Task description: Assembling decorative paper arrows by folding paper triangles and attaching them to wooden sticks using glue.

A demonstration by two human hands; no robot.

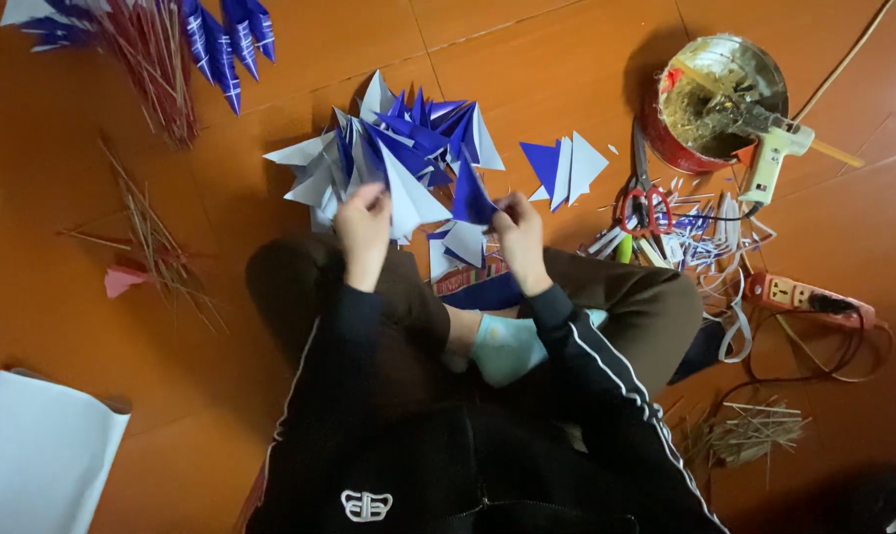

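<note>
Blue paper triangle [470, 201]: pinched in your right hand [519, 229], above your crossed legs. Left hand [365, 225] grips a white triangle [408, 203] off the pile [408, 138]. Step: likely pairing pieces. Next move calls for aligning the edges.

Blue-and-white folded paper triangle [470, 198], blue face up, tip raised, pinched at lower edge. White folded paper triangle [405, 198], point up, tilted, gripped at left edge. Both just above the lap, before the heap of like triangles [408, 133].
</note>
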